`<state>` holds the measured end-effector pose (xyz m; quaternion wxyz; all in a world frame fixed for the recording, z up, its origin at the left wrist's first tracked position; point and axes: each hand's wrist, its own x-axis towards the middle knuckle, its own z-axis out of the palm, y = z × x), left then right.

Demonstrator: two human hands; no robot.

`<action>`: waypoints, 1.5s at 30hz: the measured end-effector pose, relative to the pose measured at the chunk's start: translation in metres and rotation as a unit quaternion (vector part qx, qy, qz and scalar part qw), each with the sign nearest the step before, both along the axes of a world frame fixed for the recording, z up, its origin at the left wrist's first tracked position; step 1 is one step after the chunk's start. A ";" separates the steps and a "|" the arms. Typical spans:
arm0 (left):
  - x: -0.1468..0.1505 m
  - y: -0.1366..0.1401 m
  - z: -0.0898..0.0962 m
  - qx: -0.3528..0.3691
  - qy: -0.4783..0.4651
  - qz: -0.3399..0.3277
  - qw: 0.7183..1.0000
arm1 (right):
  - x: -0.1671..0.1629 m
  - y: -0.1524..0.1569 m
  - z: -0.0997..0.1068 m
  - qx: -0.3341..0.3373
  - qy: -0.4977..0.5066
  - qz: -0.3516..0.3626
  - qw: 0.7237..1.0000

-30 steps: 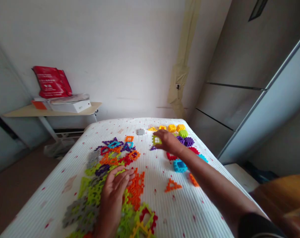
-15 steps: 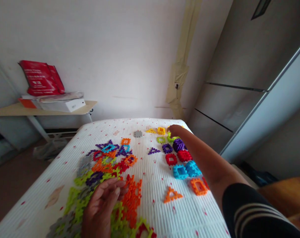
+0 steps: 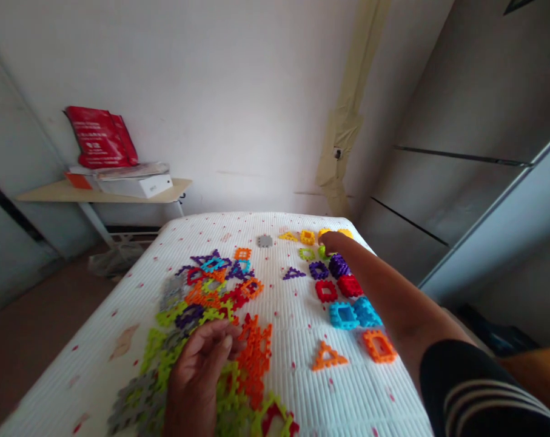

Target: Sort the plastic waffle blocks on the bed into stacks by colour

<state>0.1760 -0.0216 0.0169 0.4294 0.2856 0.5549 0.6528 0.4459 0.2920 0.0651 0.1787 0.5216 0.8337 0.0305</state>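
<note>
My left hand (image 3: 204, 367) hovers over a mixed pile of toothed plastic building pieces, its fingers loosely curled and thumb apart, with nothing visible in it. Orange pieces (image 3: 255, 358) lie just right of its fingertips, and lime-green pieces (image 3: 229, 388) lie beneath. My right arm reaches to the far right of the table. There my right hand (image 3: 333, 241) is closed at a lime-green piece (image 3: 322, 250), mostly hidden by the hand. Close by are yellow square pieces (image 3: 307, 237), a lime-green square frame (image 3: 307, 254) and a purple stack (image 3: 339, 266).
Red frames (image 3: 325, 291), blue frames (image 3: 344, 315), an orange frame (image 3: 379, 346) and an orange triangle (image 3: 329, 356) lie on the right of the white quilted cover (image 3: 297, 388). A grey square (image 3: 264, 241) lies at the back. A side table (image 3: 51, 192) bears boxes and a red bag (image 3: 102, 138).
The view has shifted, so everything appears further right. My right hand stays at the far right, where less of the lime-green piece shows now. My left hand keeps its place over the pile.
</note>
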 end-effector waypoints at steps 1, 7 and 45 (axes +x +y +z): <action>0.001 0.000 0.000 0.004 -0.002 -0.002 1.000 | 0.000 -0.001 0.000 -0.007 -0.007 -0.004 1.000; 0.006 -0.003 0.003 0.023 -0.004 -0.002 1.000 | -0.006 -0.010 0.005 -0.016 -0.035 -0.014 0.999; -0.148 0.050 -0.016 -0.255 0.591 -0.013 0.765 | -0.085 -0.259 -0.027 -0.059 0.173 0.264 0.947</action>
